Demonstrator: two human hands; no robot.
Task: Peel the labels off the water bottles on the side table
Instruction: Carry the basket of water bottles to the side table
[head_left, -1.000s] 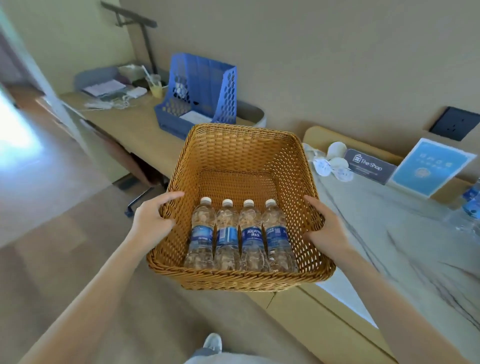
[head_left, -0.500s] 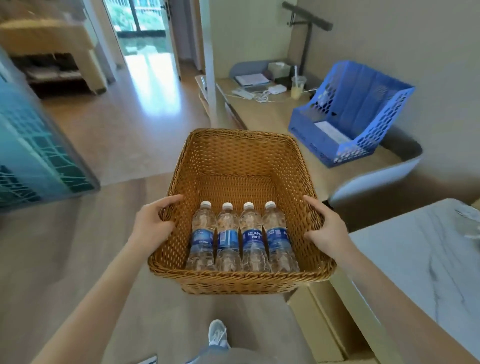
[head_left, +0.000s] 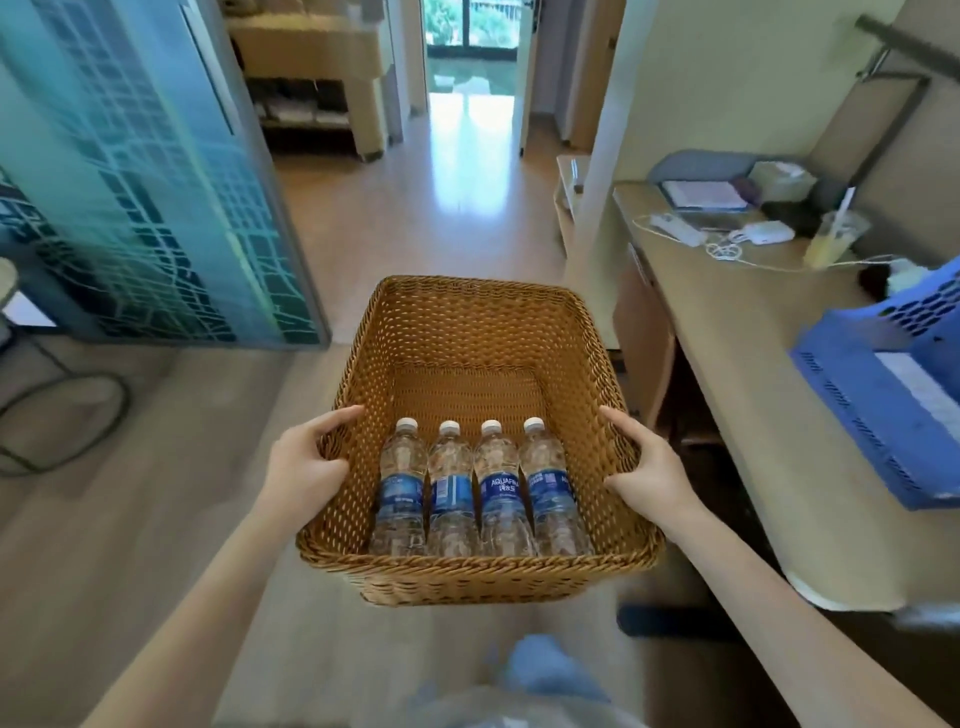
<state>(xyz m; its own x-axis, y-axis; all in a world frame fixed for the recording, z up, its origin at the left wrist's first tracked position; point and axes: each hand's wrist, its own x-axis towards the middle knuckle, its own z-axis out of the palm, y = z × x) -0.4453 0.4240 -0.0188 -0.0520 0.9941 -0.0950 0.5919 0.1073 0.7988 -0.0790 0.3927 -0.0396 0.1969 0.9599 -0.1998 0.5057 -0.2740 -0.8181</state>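
Water bottles (head_left: 498, 488) in wicker basket (head_left: 467, 332), desk (head_left: 753, 415) with blue rack (head_left: 872, 410) alongside

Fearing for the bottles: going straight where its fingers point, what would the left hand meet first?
Probably the far wall of the basket, depth unclear; the left hand aims past the bottles.

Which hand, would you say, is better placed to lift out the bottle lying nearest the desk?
Right, probably. The right hand grips the basket wall directly beside that bottle, while the left hand holds the opposite wall, with three other bottles between. Both are busy carrying it now.
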